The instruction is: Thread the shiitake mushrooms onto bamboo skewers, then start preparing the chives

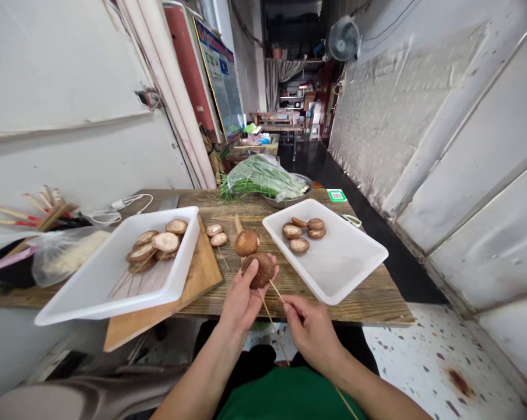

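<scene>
We see two bare hands, the left hand [246,296] and the right hand [313,329], with slim fingers [292,303]. Behind the fingers we follow a bare left forearm [206,370] and a bare right forearm [365,379], each narrow at the wrist and broader farther back. Well below the fingers we find a plain green top [281,396], smooth; whether it is a shirt or an apron, we cannot tell. Nearer the fingers, just beyond that green cloth, we make out plain black trousers [208,335], their finer details lost in shadow.
</scene>
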Motion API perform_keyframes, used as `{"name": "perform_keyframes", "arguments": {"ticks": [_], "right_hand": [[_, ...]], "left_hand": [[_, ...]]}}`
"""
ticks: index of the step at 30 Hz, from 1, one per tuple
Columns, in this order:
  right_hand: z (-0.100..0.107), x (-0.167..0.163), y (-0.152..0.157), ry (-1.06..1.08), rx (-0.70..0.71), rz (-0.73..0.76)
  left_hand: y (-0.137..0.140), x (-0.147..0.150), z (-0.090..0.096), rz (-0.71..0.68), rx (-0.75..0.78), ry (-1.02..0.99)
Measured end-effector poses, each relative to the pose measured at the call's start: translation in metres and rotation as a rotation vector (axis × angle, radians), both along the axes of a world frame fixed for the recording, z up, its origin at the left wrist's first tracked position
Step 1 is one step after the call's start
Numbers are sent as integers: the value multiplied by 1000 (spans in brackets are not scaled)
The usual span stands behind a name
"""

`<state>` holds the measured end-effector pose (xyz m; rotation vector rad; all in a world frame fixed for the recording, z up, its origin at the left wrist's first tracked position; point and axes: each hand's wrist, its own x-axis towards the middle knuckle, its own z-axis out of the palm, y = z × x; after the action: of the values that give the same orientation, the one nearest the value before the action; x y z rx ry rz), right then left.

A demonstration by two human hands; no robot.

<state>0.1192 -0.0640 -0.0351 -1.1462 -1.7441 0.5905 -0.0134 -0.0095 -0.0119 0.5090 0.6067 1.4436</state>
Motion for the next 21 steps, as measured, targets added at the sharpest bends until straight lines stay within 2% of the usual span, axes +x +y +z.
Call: {"name": "perform_keyframes", "arguments": {"ticks": [9, 21], "right_hand": [[-3, -8, 1, 56, 25, -11], [4, -21, 7, 64, 0, -45]], "left_hand": [[-3, 3, 5, -33, -7, 21], [-5, 1, 7, -33, 0, 61]]}}
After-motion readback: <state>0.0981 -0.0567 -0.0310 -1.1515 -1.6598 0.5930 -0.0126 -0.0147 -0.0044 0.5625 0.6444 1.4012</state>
